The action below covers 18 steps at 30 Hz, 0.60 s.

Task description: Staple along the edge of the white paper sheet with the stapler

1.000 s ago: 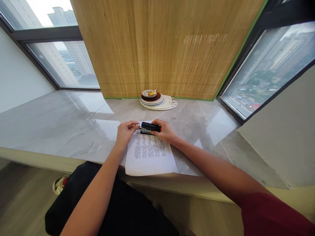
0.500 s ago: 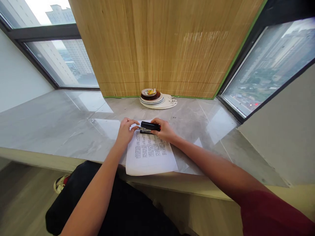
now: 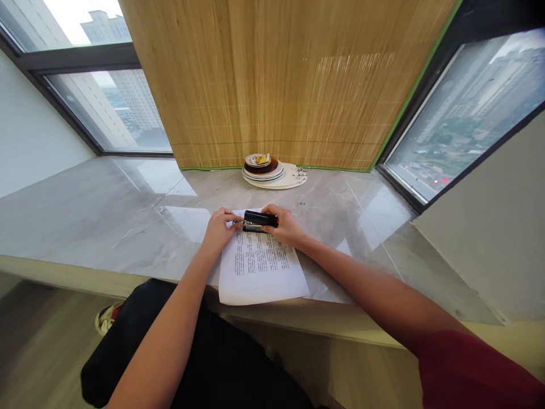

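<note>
A printed sheet of paper (image 3: 261, 270) lies on the grey marble sill (image 3: 106, 221), its near edge at the sill's front edge. At the paper's far end sits a black stapler (image 3: 258, 220), lying crosswise. My right hand (image 3: 287, 227) is wrapped round the stapler's right end. My left hand (image 3: 219, 230) rests on the paper's top left corner, fingers curled, fingertips pinched at the stapler's metal mouth.
A stack of plates (image 3: 272, 170) with a small patterned dish on top stands at the back of the sill against a bamboo blind (image 3: 281, 85). Windows flank the blind on both sides. My dark-clothed lap (image 3: 204, 358) is below the sill.
Almost nothing differs; my left fingers have shifted slightly nearer the stapler's mouth, and the paper and stapler stay in place.
</note>
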Each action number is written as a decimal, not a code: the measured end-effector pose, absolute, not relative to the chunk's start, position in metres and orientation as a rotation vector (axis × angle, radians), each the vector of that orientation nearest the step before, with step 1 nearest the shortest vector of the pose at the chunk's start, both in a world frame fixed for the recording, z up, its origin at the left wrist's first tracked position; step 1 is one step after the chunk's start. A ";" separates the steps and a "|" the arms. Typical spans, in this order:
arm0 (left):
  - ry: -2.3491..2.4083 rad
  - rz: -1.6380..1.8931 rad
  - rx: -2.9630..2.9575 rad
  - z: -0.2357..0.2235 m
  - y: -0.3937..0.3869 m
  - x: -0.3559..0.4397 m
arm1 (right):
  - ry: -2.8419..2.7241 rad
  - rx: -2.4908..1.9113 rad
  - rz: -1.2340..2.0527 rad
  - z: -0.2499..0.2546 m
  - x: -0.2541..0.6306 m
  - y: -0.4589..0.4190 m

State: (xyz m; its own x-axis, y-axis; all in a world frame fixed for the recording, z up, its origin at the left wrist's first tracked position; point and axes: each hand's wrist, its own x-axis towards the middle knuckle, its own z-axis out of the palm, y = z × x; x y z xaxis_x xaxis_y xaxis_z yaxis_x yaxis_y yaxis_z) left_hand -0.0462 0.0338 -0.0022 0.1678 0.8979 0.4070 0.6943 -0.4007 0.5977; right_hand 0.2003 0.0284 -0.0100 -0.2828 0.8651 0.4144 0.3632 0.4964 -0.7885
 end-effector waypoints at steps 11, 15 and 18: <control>1.170 1.002 2.277 0.029 0.022 -0.059 | -1.693 -0.932 0.957 0.000 0.224 0.038; 1.138 1.075 2.283 0.035 0.016 -0.061 | -1.680 -0.850 1.086 0.006 0.225 0.032; 1.107 1.092 2.297 0.035 0.015 -0.058 | -1.720 -0.790 1.135 0.007 0.216 0.023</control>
State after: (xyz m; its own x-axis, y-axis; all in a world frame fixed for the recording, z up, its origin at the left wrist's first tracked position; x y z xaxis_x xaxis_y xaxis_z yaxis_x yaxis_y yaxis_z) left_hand -0.0583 0.0146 0.0354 0.3928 0.7803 0.4867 0.4972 -0.6254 0.6014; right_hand 0.2162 0.0228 0.0068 -0.3900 0.8583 0.3334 0.0316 0.3743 -0.9268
